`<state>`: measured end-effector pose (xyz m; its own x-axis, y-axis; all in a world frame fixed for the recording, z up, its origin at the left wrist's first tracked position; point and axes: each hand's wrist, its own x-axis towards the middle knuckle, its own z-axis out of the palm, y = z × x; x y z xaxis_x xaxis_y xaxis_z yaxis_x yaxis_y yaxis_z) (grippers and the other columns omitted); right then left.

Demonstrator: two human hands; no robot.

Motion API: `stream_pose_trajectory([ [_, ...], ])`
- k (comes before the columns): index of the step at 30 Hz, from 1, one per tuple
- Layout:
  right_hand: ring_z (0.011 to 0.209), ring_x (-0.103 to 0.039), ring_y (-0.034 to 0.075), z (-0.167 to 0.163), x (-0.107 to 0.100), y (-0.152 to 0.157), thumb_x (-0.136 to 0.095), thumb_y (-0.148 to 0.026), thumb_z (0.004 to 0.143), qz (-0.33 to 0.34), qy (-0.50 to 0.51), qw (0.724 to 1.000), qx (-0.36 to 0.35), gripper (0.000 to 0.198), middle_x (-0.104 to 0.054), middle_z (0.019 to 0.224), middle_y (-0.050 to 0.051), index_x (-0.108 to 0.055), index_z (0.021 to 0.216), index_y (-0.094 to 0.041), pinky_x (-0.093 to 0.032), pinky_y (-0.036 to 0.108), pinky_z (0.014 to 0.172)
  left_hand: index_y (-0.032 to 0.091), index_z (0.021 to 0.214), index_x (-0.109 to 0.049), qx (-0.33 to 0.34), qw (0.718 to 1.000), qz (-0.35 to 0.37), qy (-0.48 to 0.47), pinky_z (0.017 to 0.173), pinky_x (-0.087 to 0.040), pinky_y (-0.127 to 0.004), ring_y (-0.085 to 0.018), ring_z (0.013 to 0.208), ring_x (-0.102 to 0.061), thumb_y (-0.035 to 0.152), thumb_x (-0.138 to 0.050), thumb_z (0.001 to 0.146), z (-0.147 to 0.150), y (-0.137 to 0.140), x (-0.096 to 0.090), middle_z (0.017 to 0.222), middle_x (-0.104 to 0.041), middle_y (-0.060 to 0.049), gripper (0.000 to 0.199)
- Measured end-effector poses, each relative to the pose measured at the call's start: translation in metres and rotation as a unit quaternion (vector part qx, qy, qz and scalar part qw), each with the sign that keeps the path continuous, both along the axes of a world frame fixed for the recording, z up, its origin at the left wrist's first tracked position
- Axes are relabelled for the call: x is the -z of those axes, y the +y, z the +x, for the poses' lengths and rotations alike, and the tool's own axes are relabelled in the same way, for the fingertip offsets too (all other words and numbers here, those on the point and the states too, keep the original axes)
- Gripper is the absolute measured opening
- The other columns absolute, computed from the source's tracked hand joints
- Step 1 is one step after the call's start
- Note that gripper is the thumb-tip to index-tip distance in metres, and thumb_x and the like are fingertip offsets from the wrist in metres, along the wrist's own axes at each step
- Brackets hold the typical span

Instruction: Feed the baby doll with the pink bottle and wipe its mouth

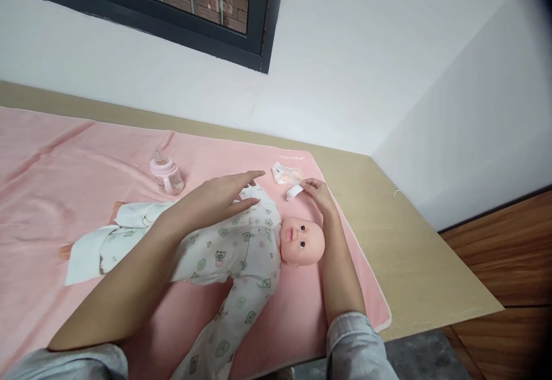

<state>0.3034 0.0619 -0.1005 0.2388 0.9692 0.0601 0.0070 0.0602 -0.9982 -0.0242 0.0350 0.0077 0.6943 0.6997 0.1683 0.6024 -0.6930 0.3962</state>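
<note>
A baby doll (241, 242) in white pyjamas printed with small green and brown figures lies on its back, its head to the right. Over its chest hovers my left hand (224, 193), fingers stretched out and nothing in them. Beyond the doll's head, my right hand (317, 193) pinches the end of a small white piece (294, 191), whose exact kind I cannot make out. Just behind that piece lies a clear plastic wrapper (285, 173) with faint print. The doll's far arm is mostly hidden behind my left hand.
A pink blanket (38, 196) with some creases covers much of the wooden tabletop (388, 242). On the blanket, beyond the doll's legs, a pink baby bottle (167, 174) leans to one side. A white wall with a dark-framed window (263, 41) rises behind the table.
</note>
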Motion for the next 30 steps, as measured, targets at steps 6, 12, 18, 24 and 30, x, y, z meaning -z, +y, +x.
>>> stream_pose_trajectory([
  [6, 0.068, -0.062, 0.011, -0.006, -0.049, -0.028, -0.085, -0.036, 0.061, 0.026, -0.08, 0.995, -0.052, 0.034, -0.065, 0.082, -0.001, -0.067, 0.083, -0.018, -0.052, 0.026, 0.068, 0.027, 0.151, -0.035, -0.011, 0.998, 0.004, -0.064, 0.098, -0.046, -0.034, -0.025, 0.12, -0.058, 0.043, -0.05, 0.098, 0.008, -0.002, 0.003, 0.138, -0.058, -0.004, 0.057],
  [12, 0.075, -0.062, 0.01, -0.039, -0.086, -0.059, -0.08, -0.03, 0.072, 0.077, -0.111, 0.975, -0.178, 0.025, -0.067, 0.095, 0.002, -0.069, 0.092, -0.02, -0.05, 0.024, 0.068, 0.024, 0.138, -0.052, 0.007, 0.991, 0.005, -0.132, 0.104, -0.042, -0.034, -0.023, 0.124, -0.055, 0.035, -0.055, 0.096, 0.017, 0.001, 0.009, 0.139, -0.057, -0.002, 0.043],
  [18, 0.071, -0.052, 0.009, -0.068, -0.105, -0.083, -0.071, -0.031, 0.084, 0.112, -0.189, 0.938, -0.266, 0.022, -0.066, 0.099, 0.003, -0.07, 0.103, -0.023, -0.047, 0.025, 0.065, 0.027, 0.124, -0.063, 0.092, 0.977, -0.045, -0.186, 0.1, -0.045, -0.031, -0.021, 0.12, -0.057, 0.047, -0.065, 0.091, 0.021, 0.002, 0.011, 0.13, -0.062, -0.001, 0.039],
  [24, 0.08, -0.055, 0.012, -0.071, -0.107, -0.089, -0.069, -0.032, 0.085, 0.131, -0.197, 0.933, -0.27, 0.023, -0.065, 0.1, 0.003, -0.07, 0.107, -0.025, -0.048, 0.027, 0.071, 0.022, 0.089, -0.074, 0.149, 0.966, -0.085, -0.196, 0.087, -0.052, -0.03, -0.021, 0.101, -0.066, 0.042, -0.07, 0.086, 0.019, 0.0, 0.011, 0.118, -0.068, -0.003, 0.021],
  [30, 0.076, -0.055, 0.009, -0.078, -0.107, -0.088, -0.071, -0.029, 0.083, 0.139, -0.136, 0.953, -0.231, 0.031, -0.061, 0.103, 0.002, -0.065, 0.113, -0.026, -0.051, 0.024, 0.07, 0.022, 0.085, -0.075, 0.183, 0.951, -0.052, -0.243, 0.093, -0.051, -0.031, -0.021, 0.11, -0.062, 0.03, -0.071, 0.087, 0.02, -0.007, 0.009, 0.123, -0.065, -0.005, 0.009],
])
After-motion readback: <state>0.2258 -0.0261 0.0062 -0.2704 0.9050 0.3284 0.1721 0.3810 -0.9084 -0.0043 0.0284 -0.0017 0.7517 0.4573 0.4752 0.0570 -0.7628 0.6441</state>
